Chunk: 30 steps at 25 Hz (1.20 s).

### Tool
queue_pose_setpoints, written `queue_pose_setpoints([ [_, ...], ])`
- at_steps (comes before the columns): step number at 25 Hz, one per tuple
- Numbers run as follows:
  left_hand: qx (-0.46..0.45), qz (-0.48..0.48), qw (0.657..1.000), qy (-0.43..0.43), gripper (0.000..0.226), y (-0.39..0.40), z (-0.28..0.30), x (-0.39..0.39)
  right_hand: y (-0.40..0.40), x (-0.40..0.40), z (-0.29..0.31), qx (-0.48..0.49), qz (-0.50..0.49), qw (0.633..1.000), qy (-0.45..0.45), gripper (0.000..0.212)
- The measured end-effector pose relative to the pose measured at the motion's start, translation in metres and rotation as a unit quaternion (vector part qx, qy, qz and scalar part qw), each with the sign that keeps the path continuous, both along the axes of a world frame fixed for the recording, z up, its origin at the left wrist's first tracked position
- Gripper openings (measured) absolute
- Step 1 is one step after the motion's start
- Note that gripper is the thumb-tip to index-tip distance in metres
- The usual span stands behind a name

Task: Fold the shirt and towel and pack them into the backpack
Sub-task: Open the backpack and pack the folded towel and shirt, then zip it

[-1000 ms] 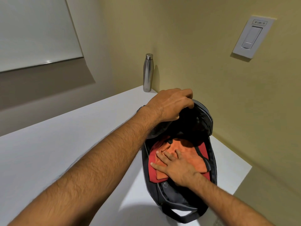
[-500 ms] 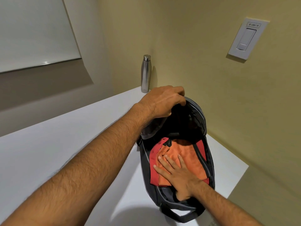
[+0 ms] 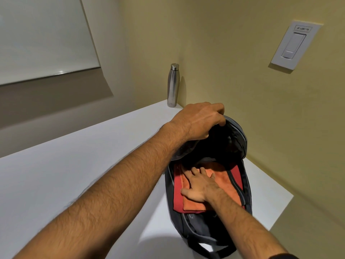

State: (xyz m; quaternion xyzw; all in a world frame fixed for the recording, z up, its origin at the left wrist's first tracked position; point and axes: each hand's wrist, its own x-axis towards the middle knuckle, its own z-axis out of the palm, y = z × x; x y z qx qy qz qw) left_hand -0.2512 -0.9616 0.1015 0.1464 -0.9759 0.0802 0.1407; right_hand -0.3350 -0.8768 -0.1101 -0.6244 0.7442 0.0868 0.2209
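Backpack (image 3: 209, 227) lies open on the white surface (image 3: 74, 174), near its right edge. Left hand (image 3: 197, 121) grips the raised top flap (image 3: 237, 139), fingers curled over the rim, holding the opening wide. Right hand (image 3: 200, 186) is inside the main compartment, palm down, fingers straight and spread, pressing flat on the orange towel (image 3: 220, 180); nothing pinched. Towel sits folded on top of the red shirt (image 3: 177, 197), which shows along the left edge and at the far right corner. Both are inside the bag. Steel bottle (image 3: 173, 85) stands upright at the far corner of the surface, well apart from the bag. Light switch (image 3: 295, 44) on the right wall.
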Motion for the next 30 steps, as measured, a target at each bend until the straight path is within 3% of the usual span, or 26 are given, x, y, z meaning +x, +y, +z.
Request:
queue_pose_setpoints([
  [3, 0.002, 0.001, 1.0, 0.003, 0.039, -0.001, 0.0, 0.002, -0.012, 0.006, 0.004, 0.038, -0.01, 0.999, 0.013, 0.087],
  [5, 0.009, 0.005, 1.0, 0.007, 0.039, -0.002, -0.001, 0.003, -0.002, 0.007, 0.003, -0.006, 0.021, 1.0, 0.021, 0.093],
  [8, 0.011, 0.01, 1.0, 0.005, 0.039, -0.002, -0.002, 0.004, 0.028, 0.004, -0.006, -0.088, 0.175, 0.981, 0.01, 0.092],
  [10, 0.013, 0.01, 1.0, 0.005, 0.04, -0.001, -0.002, 0.005, 0.041, -0.002, -0.015, -0.102, 0.285, 0.952, 0.048, 0.088],
  [12, 0.011, 0.009, 1.0, 0.003, 0.04, -0.002, -0.003, 0.006, 0.043, -0.008, -0.016, -0.087, 0.322, 0.939, 0.085, 0.087],
  [15, 0.01, 0.003, 1.0, 0.002, 0.039, -0.003, -0.004, 0.009, 0.041, -0.011, -0.001, -0.082, 0.314, 0.942, 0.089, 0.082],
  [18, 0.007, -0.003, 1.0, -0.001, 0.038, -0.004, -0.006, 0.011, 0.044, -0.02, 0.004, -0.136, 0.302, 0.94, 0.08, 0.078],
  [30, 0.009, -0.001, 1.0, 0.011, 0.038, -0.006, -0.011, 0.012, 0.064, -0.003, -0.049, -0.161, 0.276, 0.933, 0.167, 0.066],
])
